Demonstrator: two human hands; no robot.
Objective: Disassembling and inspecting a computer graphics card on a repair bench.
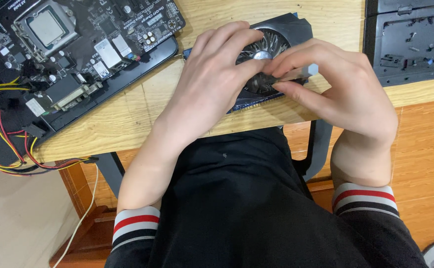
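Note:
A black graphics card [286, 27] with a round fan [266, 47] and a blue board edge lies on the wooden table [127, 109] near its front edge. My left hand [212, 79] rests over the card's left side, fingers curled onto the fan. My right hand [336, 87] is beside it on the right, thumb and fingers pinched on a small pale flat piece [304, 73] held over the fan. What the piece is cannot be told.
A dark motherboard [78, 44] with a metal processor socket lies at the table's left, with red, yellow and black cables [8, 149] trailing off the edge. A black plastic case panel [410, 39] sits at the right. Below are my dark lap, table legs and orange floor.

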